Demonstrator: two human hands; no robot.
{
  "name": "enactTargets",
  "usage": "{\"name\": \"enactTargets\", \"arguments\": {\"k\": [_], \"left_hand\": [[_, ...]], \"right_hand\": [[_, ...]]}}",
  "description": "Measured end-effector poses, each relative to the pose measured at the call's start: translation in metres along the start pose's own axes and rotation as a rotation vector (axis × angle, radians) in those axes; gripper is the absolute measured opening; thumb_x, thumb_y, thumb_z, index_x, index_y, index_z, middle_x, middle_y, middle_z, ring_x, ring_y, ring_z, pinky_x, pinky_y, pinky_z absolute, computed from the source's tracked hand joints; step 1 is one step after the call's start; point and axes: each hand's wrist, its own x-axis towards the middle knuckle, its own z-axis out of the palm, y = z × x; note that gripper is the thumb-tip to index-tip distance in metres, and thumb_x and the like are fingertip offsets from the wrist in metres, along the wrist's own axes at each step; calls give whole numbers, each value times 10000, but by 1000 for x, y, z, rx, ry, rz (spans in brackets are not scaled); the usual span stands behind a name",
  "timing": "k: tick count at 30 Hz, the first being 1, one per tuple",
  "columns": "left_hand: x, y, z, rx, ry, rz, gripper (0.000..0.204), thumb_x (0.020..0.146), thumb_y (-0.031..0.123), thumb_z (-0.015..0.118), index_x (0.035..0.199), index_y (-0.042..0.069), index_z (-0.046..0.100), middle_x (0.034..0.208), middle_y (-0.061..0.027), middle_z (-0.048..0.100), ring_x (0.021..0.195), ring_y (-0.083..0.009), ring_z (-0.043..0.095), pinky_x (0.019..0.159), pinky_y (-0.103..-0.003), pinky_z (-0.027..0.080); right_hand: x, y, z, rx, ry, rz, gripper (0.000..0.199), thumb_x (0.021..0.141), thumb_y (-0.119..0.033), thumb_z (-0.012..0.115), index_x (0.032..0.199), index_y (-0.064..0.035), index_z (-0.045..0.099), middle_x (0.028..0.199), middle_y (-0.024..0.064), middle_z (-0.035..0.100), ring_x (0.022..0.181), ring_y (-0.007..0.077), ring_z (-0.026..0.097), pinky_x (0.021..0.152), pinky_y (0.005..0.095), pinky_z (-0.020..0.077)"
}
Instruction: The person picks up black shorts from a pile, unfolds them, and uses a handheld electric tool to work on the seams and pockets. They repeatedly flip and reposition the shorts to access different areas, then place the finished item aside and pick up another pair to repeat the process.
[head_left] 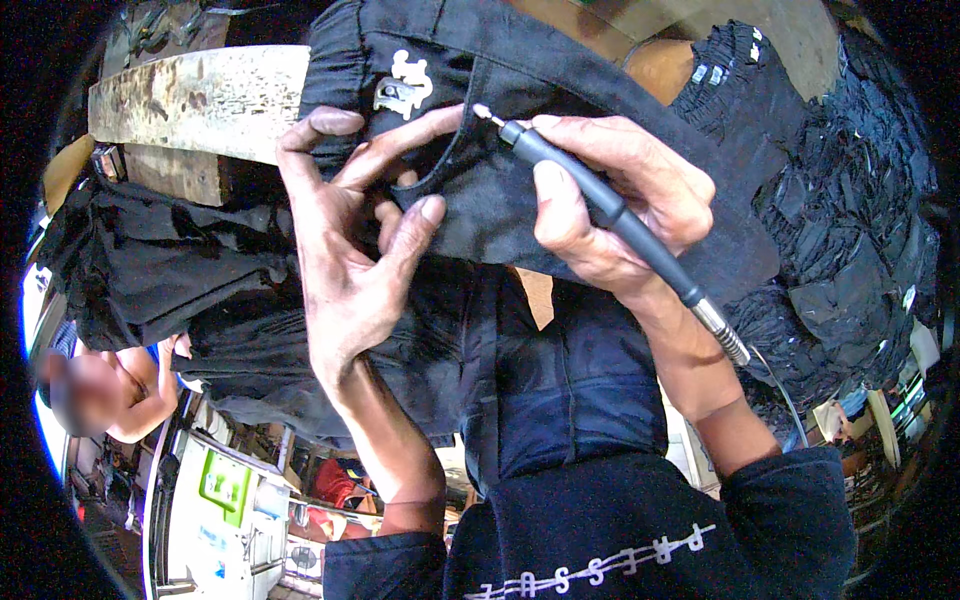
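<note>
A pair of black shorts (480, 225) with a gathered waistband is spread in front of me. A white and grey emblem (403, 84) sits beside its curved pocket opening. My left hand (352, 225) rests on the cloth with fingers apart. Its index finger stretches to the pocket edge, and some lower fingers are partly hidden at the opening. In my right hand (625, 195) is a dark, pen-shaped handpiece (610, 205), gripped like a pencil. The handpiece's metal tip points at the pocket edge, close to my left index fingertip. A thin cable trails from its rear end.
A worn white board (200, 100) runs under the waistband. Dark cloth (170, 270) hangs at the left. A large heap of black garments (840, 220) lies at the right. Another person (115, 390) is at the far left, near a green tray (225, 487).
</note>
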Motion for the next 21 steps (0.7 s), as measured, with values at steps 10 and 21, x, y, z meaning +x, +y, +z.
{"name": "enactTargets", "arguments": {"k": [10, 21], "left_hand": [[0, 7, -3, -19, -18, -38, 654, 930, -66, 700, 1379, 97, 255, 1409, -166, 699, 744, -59, 444, 582, -161, 361], [0, 10, -1, -19, -26, -41, 649, 926, -82, 674, 1395, 90, 261, 1443, -179, 679, 708, -43, 420, 579, -163, 355]], "right_hand": [[1, -3, -4, -40, -66, 36, 262, 864, -3, 771, 1109, 84, 748, 993, 189, 792, 887, 221, 776, 797, 323, 629], [1, -1, 1, -21, -19, 102, 240, 885, -1, 776, 1112, 73, 749, 1011, 175, 800, 852, 203, 778, 765, 297, 623]]}}
